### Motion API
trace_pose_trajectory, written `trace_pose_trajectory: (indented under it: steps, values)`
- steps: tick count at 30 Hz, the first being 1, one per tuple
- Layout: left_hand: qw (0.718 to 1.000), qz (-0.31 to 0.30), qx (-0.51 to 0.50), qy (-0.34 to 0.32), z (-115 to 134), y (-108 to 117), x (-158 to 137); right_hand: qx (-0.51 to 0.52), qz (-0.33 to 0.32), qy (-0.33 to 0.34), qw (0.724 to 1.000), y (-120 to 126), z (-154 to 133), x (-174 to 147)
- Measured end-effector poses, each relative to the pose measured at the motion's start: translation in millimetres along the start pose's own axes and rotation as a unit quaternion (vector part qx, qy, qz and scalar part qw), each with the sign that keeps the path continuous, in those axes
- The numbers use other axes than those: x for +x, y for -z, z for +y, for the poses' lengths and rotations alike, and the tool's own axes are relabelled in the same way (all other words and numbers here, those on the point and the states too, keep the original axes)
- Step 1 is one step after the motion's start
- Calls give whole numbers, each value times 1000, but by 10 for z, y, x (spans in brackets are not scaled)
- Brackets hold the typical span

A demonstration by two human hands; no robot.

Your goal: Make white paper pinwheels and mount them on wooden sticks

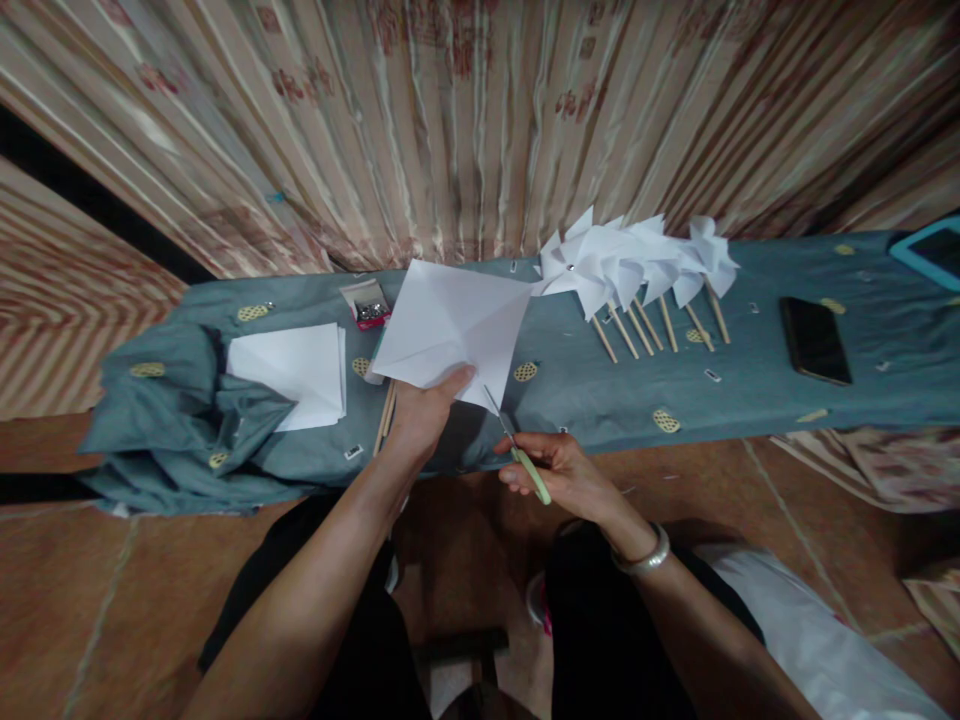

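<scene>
White paper sheet (463, 318) being pinched in left hand (426, 412); green-handled scissors (533, 477) being gripped in right hand (576, 482), blades (500, 417) being pointed forward-left at sheet's near corner.

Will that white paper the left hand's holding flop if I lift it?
The white paper might bend along its creases, but probably won't droop much: it spreads fairly flat from the left hand. It's likely light, since it looks thin.

Dim, diffuse illumination — white paper (465, 310) brightest, shadow on the cloth (600, 400) beneath. Curtain (480, 120) folds splay toward the edges — fine detail soft.
</scene>
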State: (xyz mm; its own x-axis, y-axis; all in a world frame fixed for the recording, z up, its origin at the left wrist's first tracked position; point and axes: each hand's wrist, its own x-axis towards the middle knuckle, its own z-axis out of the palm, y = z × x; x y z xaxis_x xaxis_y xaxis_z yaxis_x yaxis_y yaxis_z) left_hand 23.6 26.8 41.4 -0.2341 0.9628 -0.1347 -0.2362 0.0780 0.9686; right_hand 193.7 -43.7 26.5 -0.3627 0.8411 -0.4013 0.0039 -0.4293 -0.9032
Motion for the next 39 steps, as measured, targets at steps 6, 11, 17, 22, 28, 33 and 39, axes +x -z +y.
trace_pose_trajectory:
  steps: [6, 11, 17, 22, 28, 33, 39]
  values:
    - [1000, -5, 1, -19, -27, 12, 5, -10, 7, 3, 1000, -2, -8, 1]
    - [1000, -24, 6, 6, -49, -6, -29, -38, 12, 23, 999, 12, 0, -4]
    - [1000, -27, 3, 5, -44, -9, -38, -14, 15, 5, 1000, 0, -9, 0]
    - [1000, -28, 4, 4, -27, -4, -38, 3, 22, 0, 1000, -3, -11, 6]
    - [999, -18, 11, 29, -46, 25, -27, 3, 25, 4, 1000, 5, -10, 3]
    - [999, -12, 13, 34, -72, 30, -28, 8, 22, -4, 1000, 1, -26, -4]
    - [999, -29, 31, 30, 6, -16, -114, -22, 31, 11, 999, 7, -63, -20]
